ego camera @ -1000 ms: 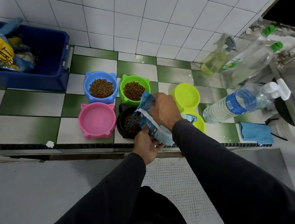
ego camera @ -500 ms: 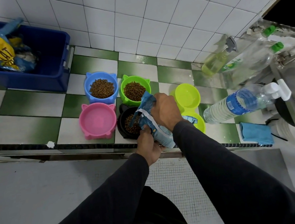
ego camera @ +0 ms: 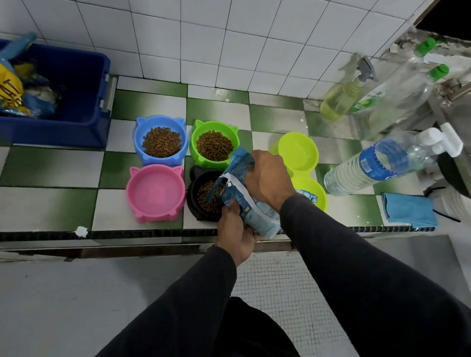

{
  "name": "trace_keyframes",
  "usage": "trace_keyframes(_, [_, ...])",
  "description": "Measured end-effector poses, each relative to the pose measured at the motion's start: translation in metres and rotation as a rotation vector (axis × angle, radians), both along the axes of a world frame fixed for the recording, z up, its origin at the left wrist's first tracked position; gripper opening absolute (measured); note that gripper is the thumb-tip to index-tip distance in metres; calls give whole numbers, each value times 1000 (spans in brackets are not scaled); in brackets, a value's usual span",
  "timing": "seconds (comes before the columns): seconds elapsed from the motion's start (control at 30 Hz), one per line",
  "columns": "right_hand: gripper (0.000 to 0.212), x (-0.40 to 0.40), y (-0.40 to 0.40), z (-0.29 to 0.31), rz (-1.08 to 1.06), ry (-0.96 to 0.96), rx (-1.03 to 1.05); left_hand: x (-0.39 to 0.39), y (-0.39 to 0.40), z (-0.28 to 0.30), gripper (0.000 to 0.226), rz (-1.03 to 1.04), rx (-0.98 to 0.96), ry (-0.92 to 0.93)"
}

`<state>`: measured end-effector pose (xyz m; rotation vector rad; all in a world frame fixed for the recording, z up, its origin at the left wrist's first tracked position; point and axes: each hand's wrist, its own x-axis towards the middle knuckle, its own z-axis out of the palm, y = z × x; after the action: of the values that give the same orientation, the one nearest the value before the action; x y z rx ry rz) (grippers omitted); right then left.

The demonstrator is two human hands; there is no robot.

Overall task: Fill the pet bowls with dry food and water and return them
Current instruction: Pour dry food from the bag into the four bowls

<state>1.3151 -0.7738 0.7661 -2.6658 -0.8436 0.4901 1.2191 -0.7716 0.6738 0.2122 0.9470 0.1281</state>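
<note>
A green-and-white checkered tiled counter [ego camera: 51, 183] carries everything. Under the gripped food bag's mouth sits a black bowl [ego camera: 198, 196] with kibble – a pink bowl [ego camera: 156, 192] just left of it. Beyond the grip stand a blue bowl [ego camera: 160, 140] and a green bowl [ego camera: 214, 145], both holding kibble. Right of the grip: a yellow-green double bowl [ego camera: 299, 152], a lying water bottle [ego camera: 374, 162], a blue cloth [ego camera: 410, 208] – far left, a blue bin [ego camera: 71, 109]
</note>
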Motion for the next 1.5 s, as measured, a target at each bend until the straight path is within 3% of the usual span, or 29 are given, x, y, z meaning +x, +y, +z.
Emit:
trace_keyframes(0.13, [23, -1, -10, 0, -66, 8, 69, -2, -1, 0, 30, -34, 77, 23])
trace_keyframes(0.47, [6, 0, -52, -14, -353, 97, 257, -7, -7, -4, 22, -172, 308, 55])
trace_keyframes(0.83, [20, -13, -70, -24, -585, 203, 449, -24, -5, 0, 16, -185, 631, 97])
trace_keyframes(1.17, [16, -32, -56, -13, -568, 220, 570, -47, 8, 11, 14, -138, 811, 74])
trace_keyframes(1.5, [17, -46, -22, 4, -437, 222, 574, -64, 33, 14, 14, -49, 776, 30])
